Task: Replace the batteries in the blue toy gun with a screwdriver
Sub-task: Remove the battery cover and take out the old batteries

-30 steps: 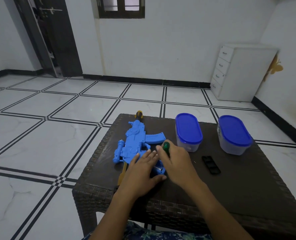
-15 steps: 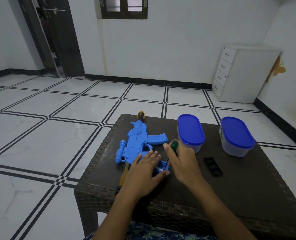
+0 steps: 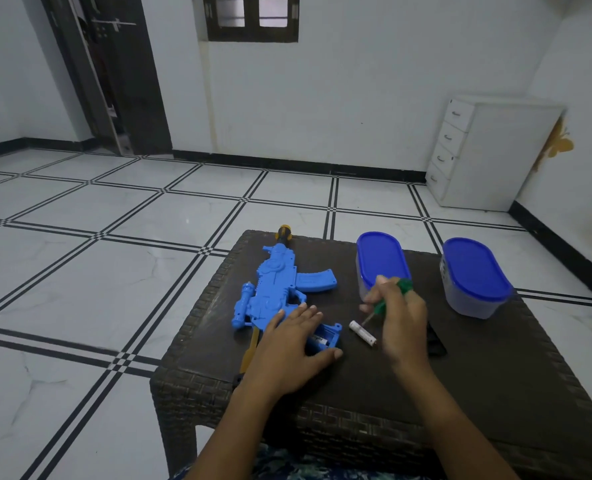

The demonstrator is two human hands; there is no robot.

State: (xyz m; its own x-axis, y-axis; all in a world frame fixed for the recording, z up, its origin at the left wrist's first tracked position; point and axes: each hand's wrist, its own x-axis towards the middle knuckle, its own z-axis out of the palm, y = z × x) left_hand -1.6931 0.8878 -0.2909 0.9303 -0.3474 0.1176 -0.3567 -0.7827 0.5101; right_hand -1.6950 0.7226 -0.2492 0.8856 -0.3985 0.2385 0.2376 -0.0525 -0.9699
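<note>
Popped free, a battery (image 3: 363, 334) now lies on the tabletop (image 3: 495, 375) at 3 o'clock of the gun (image 3: 273, 289). Right hand (image 3: 400, 320) grips the screwdriver (image 3: 379, 307); left hand (image 3: 294, 344), fingers flat, pins the gun. A nudge could roll the battery off.

A dark brown woven counter (image 3: 495, 375) carries a blue plastic toy gun (image 3: 273, 292) along its left side. A white cylindrical battery (image 3: 363, 333) lies just right of the gun's near end. A clear oval plastic tub with a blue lid (image 3: 381, 258) stands right of the gun, and a second such tub (image 3: 474, 271) stands farther right.
</note>
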